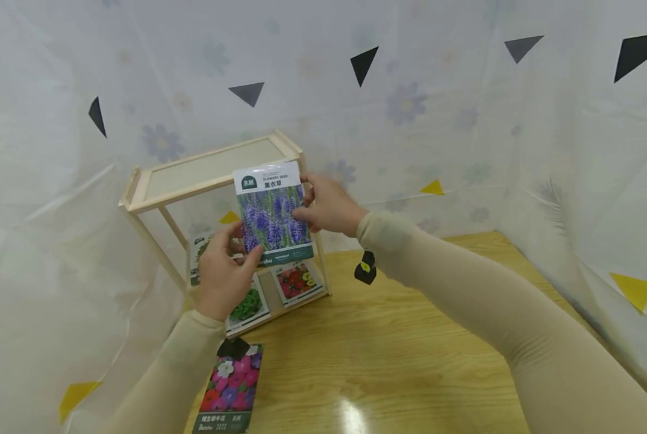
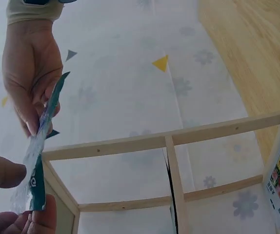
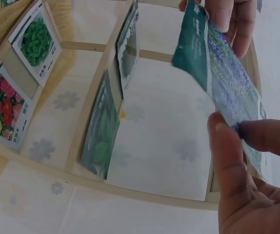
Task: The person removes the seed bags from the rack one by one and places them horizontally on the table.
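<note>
Both hands hold one flower seed packet [image 1: 273,218] with purple blossoms, upright in front of a small wooden rack [image 1: 193,196]. My left hand [image 1: 223,274] pinches its lower left corner, thumb on the printed front. At the right edge, my right hand [image 1: 331,205] pinches it between thumb and fingers. Edge-on, the packet [image 2: 38,161] looks thin and slightly bent in the left wrist view. The right wrist view shows the thumb and finger of the right hand [image 3: 257,170] pressed on opposite faces.
Lower on the rack stand a green-leaf packet [image 1: 247,306] and a red-and-yellow flower packet [image 1: 296,282]. Leafy packets [image 3: 101,131] lean on the middle tier. A pink-and-purple flower packet [image 1: 231,389] lies on the wooden table [image 1: 388,343], partly under the left sleeve.
</note>
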`<state>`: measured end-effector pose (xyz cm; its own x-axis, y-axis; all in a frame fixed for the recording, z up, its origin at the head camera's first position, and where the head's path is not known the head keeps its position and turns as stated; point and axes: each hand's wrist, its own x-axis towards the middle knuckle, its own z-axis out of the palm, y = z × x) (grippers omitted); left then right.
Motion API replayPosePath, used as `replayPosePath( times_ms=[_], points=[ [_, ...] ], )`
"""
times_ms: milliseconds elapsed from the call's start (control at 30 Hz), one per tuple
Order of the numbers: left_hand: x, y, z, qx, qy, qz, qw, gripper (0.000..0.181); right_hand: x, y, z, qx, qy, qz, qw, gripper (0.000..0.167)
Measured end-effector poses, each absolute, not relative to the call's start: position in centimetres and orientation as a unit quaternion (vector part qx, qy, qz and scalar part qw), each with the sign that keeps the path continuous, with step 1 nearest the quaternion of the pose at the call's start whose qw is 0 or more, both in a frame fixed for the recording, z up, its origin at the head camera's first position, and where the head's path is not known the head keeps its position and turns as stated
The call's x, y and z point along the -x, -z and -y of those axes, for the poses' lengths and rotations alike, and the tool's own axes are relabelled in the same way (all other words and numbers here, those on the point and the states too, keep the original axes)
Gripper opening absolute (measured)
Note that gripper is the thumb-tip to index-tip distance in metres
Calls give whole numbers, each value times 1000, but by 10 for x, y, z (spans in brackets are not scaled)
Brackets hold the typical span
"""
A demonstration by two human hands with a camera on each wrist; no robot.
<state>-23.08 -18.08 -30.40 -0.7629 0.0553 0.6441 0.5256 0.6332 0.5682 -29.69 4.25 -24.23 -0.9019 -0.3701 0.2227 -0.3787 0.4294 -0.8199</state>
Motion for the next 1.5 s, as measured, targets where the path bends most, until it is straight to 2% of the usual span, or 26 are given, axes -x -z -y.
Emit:
replayPosePath(
  times_ms=[200,333,467,600,733,867,1167,1500],
  points=[
    [233,316,183,147,410,860,266,65,290,254,-42,-233,-471,851,0,79],
    [230,325,183,154,409,861,260,65,287,259,-44,-236,-475,847,23,80],
    [224,332,181,162,399,865,256,65,283,266,-48,-240,-466,849,59,89],
    [217,339,180,172,395,867,251,66,276,280,-53,-255,-433,860,94,85],
    [210,352,184,202,390,856,272,65,270,298,-55,-269,-423,860,100,77],
    [201,372,191,217,373,855,289,63,264,321,-54,-276,-429,855,87,78],
    [187,419,191,169,358,891,222,63,251,374,-54,-255,-429,866,39,79],
    [179,439,187,147,379,907,106,67,246,422,-57,-225,-449,865,10,76]
  ],
)
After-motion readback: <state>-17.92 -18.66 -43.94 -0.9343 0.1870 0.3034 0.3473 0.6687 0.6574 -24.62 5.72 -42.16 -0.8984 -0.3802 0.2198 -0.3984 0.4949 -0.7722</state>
